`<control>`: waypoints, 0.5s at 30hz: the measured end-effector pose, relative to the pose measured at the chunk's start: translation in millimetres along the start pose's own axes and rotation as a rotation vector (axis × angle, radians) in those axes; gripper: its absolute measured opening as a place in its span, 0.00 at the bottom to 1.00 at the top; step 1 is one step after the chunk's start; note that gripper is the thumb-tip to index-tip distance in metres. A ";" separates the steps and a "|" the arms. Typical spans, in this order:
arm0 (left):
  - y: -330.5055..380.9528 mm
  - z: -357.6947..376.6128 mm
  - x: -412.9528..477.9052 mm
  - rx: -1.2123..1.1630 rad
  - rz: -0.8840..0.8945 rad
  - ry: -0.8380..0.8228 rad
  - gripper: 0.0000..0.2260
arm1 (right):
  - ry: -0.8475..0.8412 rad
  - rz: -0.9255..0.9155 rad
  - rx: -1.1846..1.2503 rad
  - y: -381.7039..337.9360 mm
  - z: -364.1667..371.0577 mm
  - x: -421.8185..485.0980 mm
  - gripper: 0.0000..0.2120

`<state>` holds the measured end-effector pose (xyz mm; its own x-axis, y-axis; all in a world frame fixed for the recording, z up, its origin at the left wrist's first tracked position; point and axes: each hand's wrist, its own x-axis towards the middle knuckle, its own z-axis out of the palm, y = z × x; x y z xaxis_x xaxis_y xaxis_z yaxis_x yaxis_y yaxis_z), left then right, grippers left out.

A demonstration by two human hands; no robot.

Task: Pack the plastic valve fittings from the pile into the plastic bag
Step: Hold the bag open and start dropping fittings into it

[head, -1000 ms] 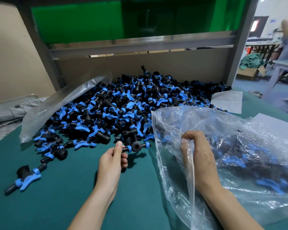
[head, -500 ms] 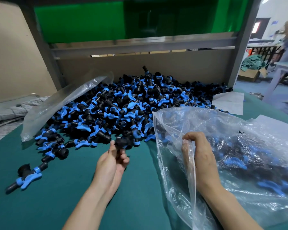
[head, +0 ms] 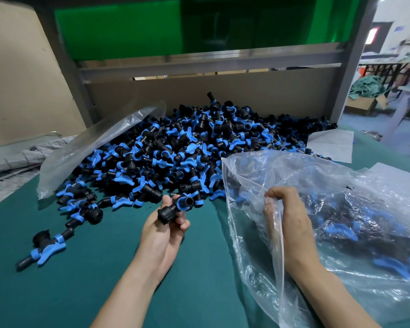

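Your left hand [head: 162,229] grips one valve fitting [head: 175,205] at centre frame, just below the pile [head: 175,152]. Your right hand [head: 285,223] pinches the plastic bag [head: 341,209] rim — bag at right, partly filled, on the green table [head: 81,268].

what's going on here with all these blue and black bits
A person is packing plastic valve fittings into a clear plastic bag on a green table. The left hand holds one black-and-blue fitting just in front of the big pile. The right hand grips the bag's open edge, holding the mouth up. The bag already has a good many fittings inside, and most of the pile is not yet packed.
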<state>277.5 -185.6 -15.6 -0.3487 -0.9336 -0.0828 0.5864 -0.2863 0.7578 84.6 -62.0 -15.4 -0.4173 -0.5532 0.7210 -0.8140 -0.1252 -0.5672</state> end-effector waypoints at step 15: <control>-0.3 6.9 -6.9 0.121 0.064 -0.043 0.12 | 0.002 0.009 0.003 0.4 0.3 0.2 0.13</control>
<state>274.6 -177.5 -10.8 -0.3462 -0.9381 -0.0062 0.5172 -0.1964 0.8331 84.3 -62.3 -15.6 -0.4257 -0.5525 0.7167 -0.8090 -0.1225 -0.5749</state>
